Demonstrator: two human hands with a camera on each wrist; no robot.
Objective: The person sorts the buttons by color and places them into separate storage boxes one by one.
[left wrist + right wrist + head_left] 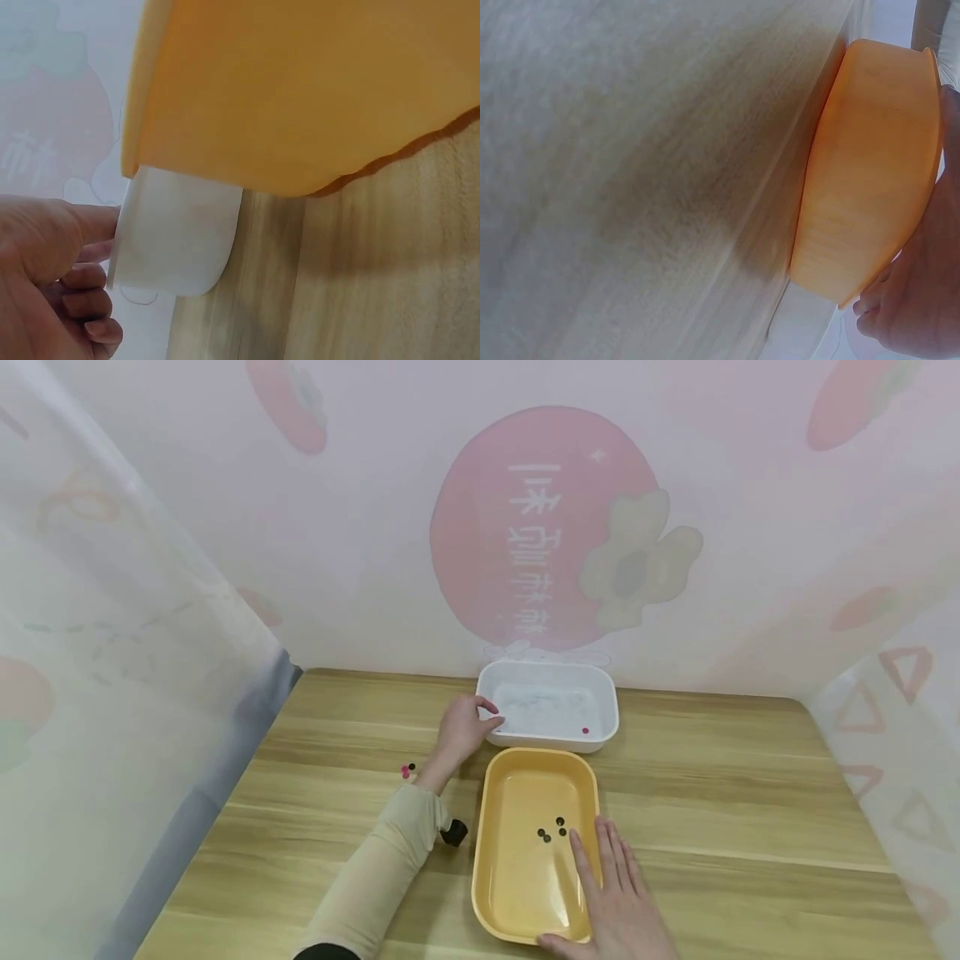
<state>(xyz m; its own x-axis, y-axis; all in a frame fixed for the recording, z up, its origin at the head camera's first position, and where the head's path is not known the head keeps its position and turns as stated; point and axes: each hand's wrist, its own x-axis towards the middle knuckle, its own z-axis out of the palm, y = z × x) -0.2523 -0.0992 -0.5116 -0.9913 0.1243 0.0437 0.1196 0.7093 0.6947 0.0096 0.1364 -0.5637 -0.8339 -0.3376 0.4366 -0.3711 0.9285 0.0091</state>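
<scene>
My left hand reaches over the left end of a white tray, its thumb and forefinger tips inside the rim with a small gap between them. A tiny dark speck shows just below the thumb. In the left wrist view the white tray's wall hides those fingertips. A small pink-red disc lies in the white tray. My right hand rests with straight fingers on the right rim of a yellow tray, its thumb at the near edge. Several small black discs lie in the yellow tray.
Left of the trays, a few small pink discs and a black disc lie on the wooden table. A black object sits at the left sleeve. A printed curtain stands behind the table.
</scene>
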